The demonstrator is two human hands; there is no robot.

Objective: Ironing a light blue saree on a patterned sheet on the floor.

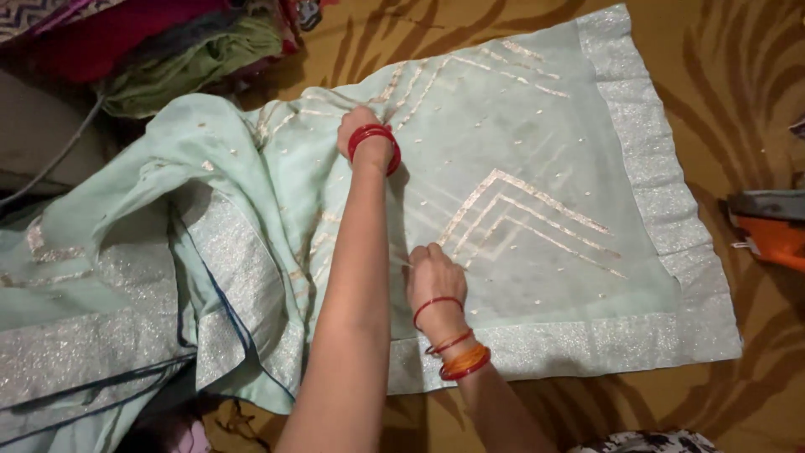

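1. While the pale green cloth lies flat on the striped floor cover, both hands are on it.
2. The left hand is closed tight on a bunch of the cloth, up by the gold lines. Red bangles sit on that wrist.
3. The right hand is lower and closer to the person. Its fingers are curled and pinch a small bit of the cloth. I cannot tell if a pin or thread is in there too.
4. The cloth spreads out to the right of both hands. Its shiny silver border runs along the far edge and just below the right hand.
5. To the left of the hands the cloth is piled in soft folds.
6. I think a good way is to pull gently. Keep the two hands apart so the thin cloth stays smooth between them. Do not tug hard, as it looks easy to tear.
7. Well to the right of the hands is an orange and grey thing. Above the left hand is a heap of other clothes.
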